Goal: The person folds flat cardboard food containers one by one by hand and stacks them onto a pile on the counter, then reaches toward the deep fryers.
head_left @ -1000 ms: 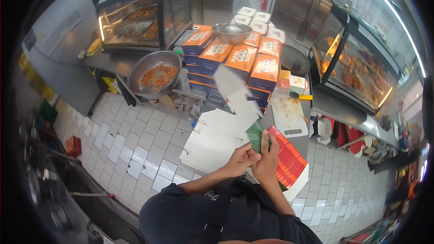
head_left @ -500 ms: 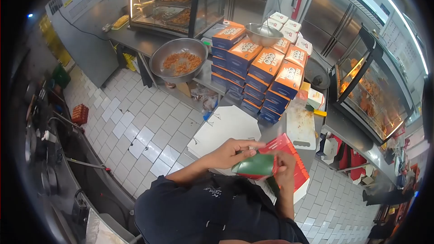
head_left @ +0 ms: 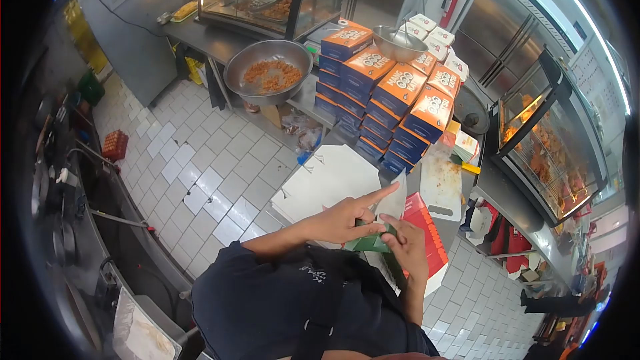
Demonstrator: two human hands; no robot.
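Observation:
Both my hands work on a small folded carton (head_left: pixel 371 243), green on its outside with a whitish flap standing up. My left hand (head_left: pixel 347 219) reaches over the carton with its index finger stretched out and the other fingers curled at the carton's edge. On the right side, my right hand (head_left: pixel 405 245) pinches the carton between thumb and fingers. Under my hands lie white flat card sheets (head_left: pixel 327 183) at the left and a red printed card (head_left: pixel 427 237) at the right.
Stacked orange and blue boxes (head_left: pixel 397 87) stand ahead, a metal bowl (head_left: pixel 400 45) on top. A larger bowl (head_left: pixel 267 70) of food is at the left. A stained cutting board (head_left: pixel 441 190) lies right, near a glass food warmer (head_left: pixel 550 140). A person's dark sleeve (head_left: pixel 560 305) shows far right.
The carton has turned, and its whitish flap now stands up between my hands. My left index finger has stretched out over it. The view has shifted slightly.

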